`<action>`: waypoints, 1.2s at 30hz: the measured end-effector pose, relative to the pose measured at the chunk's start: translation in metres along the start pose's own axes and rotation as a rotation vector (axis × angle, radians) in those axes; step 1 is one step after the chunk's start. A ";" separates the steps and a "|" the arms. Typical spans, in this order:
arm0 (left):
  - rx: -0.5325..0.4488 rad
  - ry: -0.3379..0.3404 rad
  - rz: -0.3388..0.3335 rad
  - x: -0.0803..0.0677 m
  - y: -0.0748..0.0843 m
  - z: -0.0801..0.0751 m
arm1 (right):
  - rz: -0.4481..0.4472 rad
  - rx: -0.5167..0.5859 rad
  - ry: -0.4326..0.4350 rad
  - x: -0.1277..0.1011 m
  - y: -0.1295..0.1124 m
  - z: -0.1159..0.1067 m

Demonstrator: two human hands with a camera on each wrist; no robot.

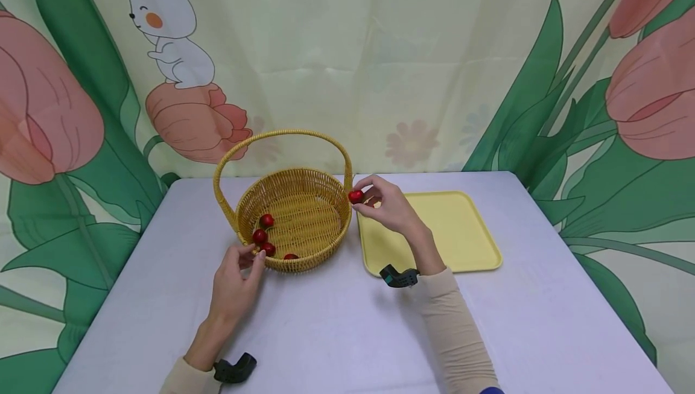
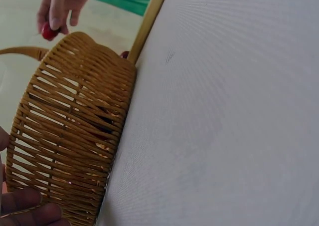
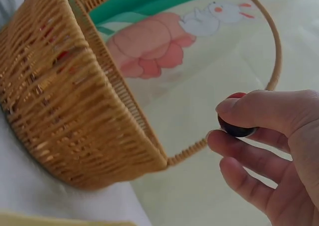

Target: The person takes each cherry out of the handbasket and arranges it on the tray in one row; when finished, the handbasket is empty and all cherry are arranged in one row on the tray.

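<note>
A woven wicker basket point(image 1: 304, 180) with a hoop handle point(image 1: 282, 134) stands mid-table and holds several small red fruits point(image 1: 266, 220). My left hand point(image 1: 256, 253) pinches the basket's near-left rim, and its fingers point(image 2: 30, 208) lie against the outer wall of the basket point(image 2: 75, 136). My right hand point(image 1: 361, 198) pinches one red fruit point(image 1: 355, 196) between thumb and fingertips, right at the basket's right rim by the handle's foot. The right wrist view shows that fruit point(image 3: 237, 128) held in the air beside the basket point(image 3: 75, 101).
A flat yellow tray point(image 1: 461, 237) lies just right of the basket, under and behind my right hand. The table point(image 1: 336, 333) is pale lilac, and a flower-and-rabbit backdrop point(image 1: 380, 50) hangs directly behind it.
</note>
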State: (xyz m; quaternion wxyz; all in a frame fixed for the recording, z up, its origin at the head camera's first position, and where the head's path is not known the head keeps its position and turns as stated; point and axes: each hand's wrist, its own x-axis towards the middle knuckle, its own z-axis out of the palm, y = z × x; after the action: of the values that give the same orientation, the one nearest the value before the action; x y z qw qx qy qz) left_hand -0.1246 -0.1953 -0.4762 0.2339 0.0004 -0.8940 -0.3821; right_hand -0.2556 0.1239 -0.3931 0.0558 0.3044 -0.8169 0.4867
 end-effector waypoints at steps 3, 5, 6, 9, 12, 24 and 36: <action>-0.007 -0.002 0.002 0.000 0.000 0.000 | 0.035 -0.008 0.039 -0.001 0.009 -0.004; -0.010 -0.003 0.004 0.000 0.000 -0.001 | 0.073 -0.013 0.053 -0.001 0.016 -0.006; -0.012 -0.003 0.005 0.000 0.000 -0.001 | 0.094 -0.007 0.058 -0.001 0.020 -0.007; -0.010 -0.001 0.010 0.000 -0.001 0.000 | 0.154 0.023 0.064 -0.002 0.030 -0.008; -0.010 -0.003 0.012 0.000 -0.001 0.000 | 0.213 0.051 0.065 -0.005 0.036 -0.009; -0.010 -0.011 0.002 0.000 -0.001 0.000 | 0.377 -0.050 0.129 -0.011 0.077 -0.008; -0.015 -0.015 -0.004 0.000 -0.001 0.000 | 0.484 -0.111 0.103 -0.016 0.088 -0.005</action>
State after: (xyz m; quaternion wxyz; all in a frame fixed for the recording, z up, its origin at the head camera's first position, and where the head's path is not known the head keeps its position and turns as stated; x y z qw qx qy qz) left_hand -0.1248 -0.1959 -0.4763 0.2263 -0.0024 -0.8930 -0.3891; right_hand -0.2922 0.1651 -0.4644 -0.0042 0.0714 -0.8877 0.4549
